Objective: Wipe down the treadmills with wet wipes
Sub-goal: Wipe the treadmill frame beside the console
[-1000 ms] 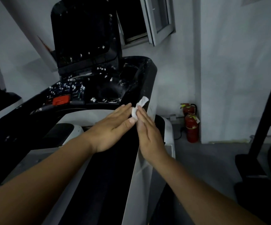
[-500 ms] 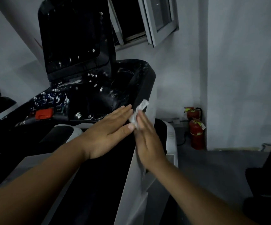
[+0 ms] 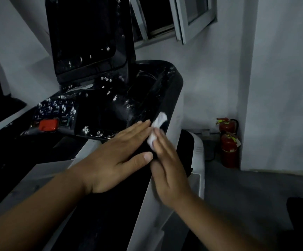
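**A:** Where's the wipe, can you see it?

**B:** Right at the fingertips. The wet wipe (image 3: 157, 130) is bunched up white on the outer top edge of the side rail (image 3: 121, 205) of the treadmill (image 3: 145, 220), just short of the console (image 3: 110, 109).

**A:** Which hand has it?

**B:** The right hand (image 3: 168, 174), I'd say. It's flat against the rail's white outer face with its fingers straight, the tips pressing the wipe to the edge. Nothing's curled round it, and a tuft pokes out beyond them.

**A:** And the left?

**B:** The left hand (image 3: 114, 163) is spread flat on the rail's black top, fingers straight, with the tips just beside the wipe. Whether they touch it, I can't tell.

**A:** So which way does the stroke go?

**B:** The rail runs long, from the person's body up toward the console, and the wipe sits at the far end of both hands. My guess is a stroke along that line. There are white flecks all over the console, below the screen (image 3: 85, 37) and round the red button (image 3: 48, 125), so there's plenty left to do.
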`<state>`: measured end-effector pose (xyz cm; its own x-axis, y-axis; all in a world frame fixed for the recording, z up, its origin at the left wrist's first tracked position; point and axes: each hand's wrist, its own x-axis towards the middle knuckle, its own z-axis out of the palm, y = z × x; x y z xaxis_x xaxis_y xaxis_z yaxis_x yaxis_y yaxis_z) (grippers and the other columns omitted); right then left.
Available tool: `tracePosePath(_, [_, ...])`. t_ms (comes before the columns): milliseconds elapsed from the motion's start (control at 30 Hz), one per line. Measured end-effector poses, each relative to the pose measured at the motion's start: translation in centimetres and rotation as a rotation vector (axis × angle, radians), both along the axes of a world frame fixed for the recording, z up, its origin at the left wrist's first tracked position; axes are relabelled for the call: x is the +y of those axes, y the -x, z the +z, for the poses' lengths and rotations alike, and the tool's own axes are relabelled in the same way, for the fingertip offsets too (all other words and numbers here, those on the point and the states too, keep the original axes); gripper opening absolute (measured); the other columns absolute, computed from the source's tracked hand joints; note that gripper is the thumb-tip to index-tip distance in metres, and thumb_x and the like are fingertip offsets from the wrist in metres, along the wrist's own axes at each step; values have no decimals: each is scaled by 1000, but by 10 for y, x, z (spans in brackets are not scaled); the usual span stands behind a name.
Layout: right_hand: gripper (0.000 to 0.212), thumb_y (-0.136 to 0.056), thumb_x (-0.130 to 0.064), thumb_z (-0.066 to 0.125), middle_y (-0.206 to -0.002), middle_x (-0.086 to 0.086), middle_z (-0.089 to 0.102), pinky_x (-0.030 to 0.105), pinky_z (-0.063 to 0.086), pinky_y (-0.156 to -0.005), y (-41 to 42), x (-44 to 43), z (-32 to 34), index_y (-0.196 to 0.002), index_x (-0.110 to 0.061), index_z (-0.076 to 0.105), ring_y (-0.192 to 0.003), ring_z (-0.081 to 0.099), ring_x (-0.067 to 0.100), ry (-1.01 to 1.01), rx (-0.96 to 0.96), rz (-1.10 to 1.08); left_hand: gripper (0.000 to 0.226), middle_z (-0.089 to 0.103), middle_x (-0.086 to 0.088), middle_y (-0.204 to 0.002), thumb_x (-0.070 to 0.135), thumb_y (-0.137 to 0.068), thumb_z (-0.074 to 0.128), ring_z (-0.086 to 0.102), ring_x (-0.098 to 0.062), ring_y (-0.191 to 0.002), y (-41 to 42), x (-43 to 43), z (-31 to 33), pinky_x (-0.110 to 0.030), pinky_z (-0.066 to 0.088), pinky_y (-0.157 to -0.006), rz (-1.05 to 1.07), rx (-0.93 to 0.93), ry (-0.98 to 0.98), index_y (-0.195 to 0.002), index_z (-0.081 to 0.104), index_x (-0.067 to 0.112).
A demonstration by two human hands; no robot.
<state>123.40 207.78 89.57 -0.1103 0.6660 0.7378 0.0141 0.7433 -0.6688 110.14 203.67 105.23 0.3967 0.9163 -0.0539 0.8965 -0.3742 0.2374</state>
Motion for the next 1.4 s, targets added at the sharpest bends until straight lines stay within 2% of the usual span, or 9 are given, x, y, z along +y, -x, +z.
tracePosePath(67, [54, -109, -40, 31, -164, 11, 26, 62, 30, -115, -8, 5, -12, -154, -10, 32, -152, 25, 26, -39, -28, -6, 81, -2, 27, -164, 79, -90, 22, -9, 11, -148, 1, 0, 0, -18, 1, -121, -1, 16, -7, -157, 9, 36])
tracePosePath(200, [56, -105, -46, 26, -164, -4, 25, 53, 24, -121, -14, 58, 24, -155, -21, 24, -152, 20, 8, 247, -24, -89, 81, -3, 27, -164, 77, -90, 24, -9, 11, -148, -2, -1, 2, -12, -3, -119, 14, 43, -6, -158, 9, 35])
tracePosePath(367, [54, -109, -35, 32, -163, 12, 29, 55, 27, -119, -12, 23, -6, -151, -2, 36, -152, 25, 25, -87, -77, 29, 76, -2, 30, -164, 72, -93, 28, -6, 8, -149, -2, -2, 2, -12, -1, -118, 10, 27, -24, -158, 10, 36])
tracePosePath(533, [58, -106, -42, 29, -163, 2, 29, 53, 28, -119, -16, 83, 25, -154, -9, 33, -152, 23, 12, 220, 0, -74, 76, -3, 32, -163, 69, -94, 31, -7, 9, -149, -5, -4, 6, -9, -3, -117, 19, 66, -27, -158, 11, 34])
tracePosePath(733, [55, -108, -33, 35, -165, 11, 25, 61, 30, -116, -17, 34, -20, -155, -5, 29, -152, 25, 28, -89, -76, 51, 79, -9, 33, -162, 74, -94, 27, -8, 7, -150, -7, -4, 7, -11, -2, -118, 21, 108, -35, -159, 7, 34])
tracePosePath(867, [60, -107, -46, 26, -165, 1, 26, 52, 28, -120, -14, 85, 21, -156, -13, 30, -152, 22, 11, 196, -2, -69, 77, -7, 30, -164, 71, -95, 28, -8, 8, -149, -7, -4, 8, -9, -3, -117, 15, 136, -38, -159, 8, 32])
tracePosePath(1033, [57, -108, -37, 34, -165, 13, 24, 64, 28, -115, -7, 12, -10, -153, -2, 31, -152, 24, 33, -89, -44, 65, 79, -4, 21, -166, 70, -96, 25, -7, 5, -151, -4, -3, 6, -13, -2, -119, -11, 190, -88, -160, 9, 27])
tracePosePath(1233, [63, -107, -52, 20, -166, 0, 22, 61, 23, -119, -14, 32, 14, -156, -13, 30, -154, 16, 11, 162, -59, -64, 89, -10, 28, -163, 81, -85, 21, -13, 15, -145, -6, -9, 3, -15, -1, -120, 132, 157, -47, -159, 3, 35])
tracePosePath(1400, [59, -108, -42, 28, -168, 5, 18, 57, 19, -121, -16, -52, -16, -156, -8, 30, -154, 18, 23, -87, -196, 62, 87, -8, 45, -154, 82, -77, 29, -11, 24, -139, -4, -47, -1, -2, -3, -110, 244, -51, 11, -153, 6, 47])
